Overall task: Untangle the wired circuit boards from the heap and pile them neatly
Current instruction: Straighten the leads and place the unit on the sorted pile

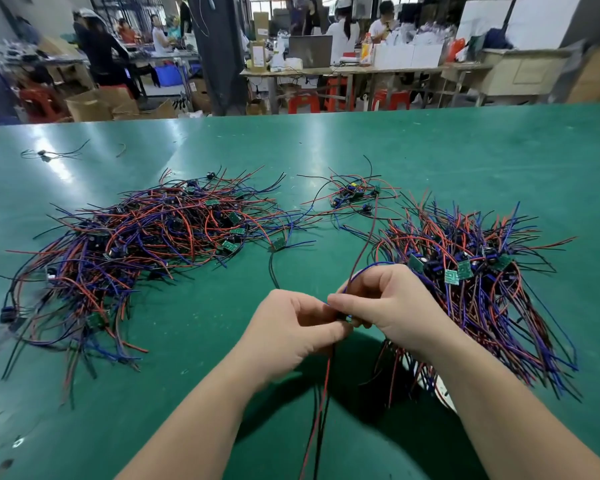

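Fingers of left hand (291, 329) and right hand (387, 306) pinch one wired board (343, 317). Heap (146, 237) sits toward the table's (447, 147) left edge.

We are looking at a smooth green tabletop (465, 150) gleaming glossily. The wires (153, 230) are showing slick plastic sheathing, and the circuit boards (465, 269) are looking matt.

A large heap (146, 244) of wired boards is lying on the left of the table (430, 150), and a second pile (471, 289) is lying on the right, with a small cluster (354, 195) sitting behind and between them. In front, the left hand (291, 334) and right hand (388, 306) are pinching one wired board (343, 318) just beside the second pile.
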### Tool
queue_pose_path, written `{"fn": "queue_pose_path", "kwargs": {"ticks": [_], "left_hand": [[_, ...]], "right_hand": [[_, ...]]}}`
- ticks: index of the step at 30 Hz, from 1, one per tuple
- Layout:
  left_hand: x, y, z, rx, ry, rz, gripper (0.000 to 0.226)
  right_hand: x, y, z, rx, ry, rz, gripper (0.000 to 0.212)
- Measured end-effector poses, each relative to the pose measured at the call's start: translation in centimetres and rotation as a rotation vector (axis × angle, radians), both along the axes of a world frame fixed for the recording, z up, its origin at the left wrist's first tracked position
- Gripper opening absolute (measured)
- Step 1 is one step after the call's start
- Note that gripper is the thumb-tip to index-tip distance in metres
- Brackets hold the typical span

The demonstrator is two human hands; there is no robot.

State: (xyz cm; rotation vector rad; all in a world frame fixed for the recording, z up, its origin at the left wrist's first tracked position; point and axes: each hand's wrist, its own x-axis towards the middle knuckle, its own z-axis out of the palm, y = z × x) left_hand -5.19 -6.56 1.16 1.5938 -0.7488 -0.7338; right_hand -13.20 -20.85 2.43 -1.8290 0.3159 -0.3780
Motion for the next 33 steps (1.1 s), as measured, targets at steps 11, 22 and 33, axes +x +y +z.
{"fn": "queue_pose_path", "kwargs": {"ticks": [11,22,33], "left_hand": [[-0.1,0.7,1.3,-0.014,0.194,-0.252,0.004],[0.3,1.3,1.0,0.106,0.121,-0.354,0.006],[1.1,0.1,0.4,-0.095,0.276,0.123,0.029]], "right_hand": [[-0.9,-2.5,1.9,0.483,-0.18,-0.232,0.011],[-1.1,-2.9,2.5,0.83,-0.1,-0.381,0.042],[-0.1,0.0,0.9,0.259,-0.064,-0.058,0.015]]}}
